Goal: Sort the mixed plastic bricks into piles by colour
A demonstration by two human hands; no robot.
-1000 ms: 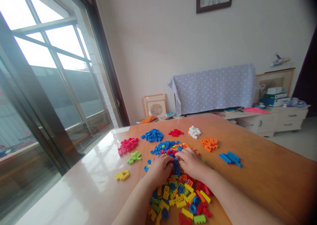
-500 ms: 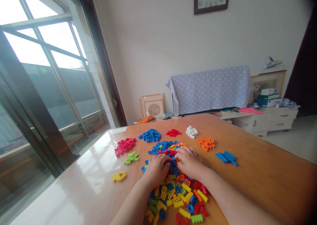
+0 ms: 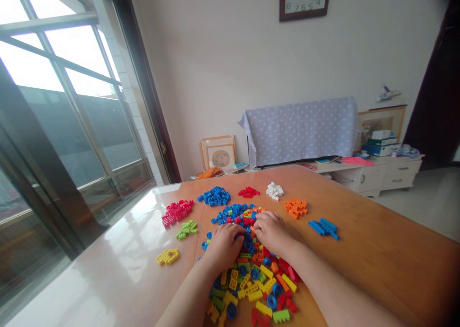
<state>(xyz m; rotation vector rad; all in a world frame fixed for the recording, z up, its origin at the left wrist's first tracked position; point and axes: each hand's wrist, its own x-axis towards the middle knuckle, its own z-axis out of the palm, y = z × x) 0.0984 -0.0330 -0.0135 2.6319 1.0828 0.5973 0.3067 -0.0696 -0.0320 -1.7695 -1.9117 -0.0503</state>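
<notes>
A mixed heap of toy building bricks lies on the wooden table, in yellow, red, green, orange and blue. My left hand rests over the heap's left side, fingers curved down and thumb apart from them, with no piece visible in its grasp. Opposite it, my right hand is closed at the fingertips on an orange brick, which pokes out on the left. Blue pieces lie between both hands. Just beyond them are blue round pieces and a few pink bricks.
Around the heap sit single-colour groups: pink, blue, red, white, orange, long blue, green and yellow bricks. Past the table stands a white cabinet.
An orange brick now shows at my right fingertips. Both hands stay over the heap with little movement. The whole view has shifted slightly.
</notes>
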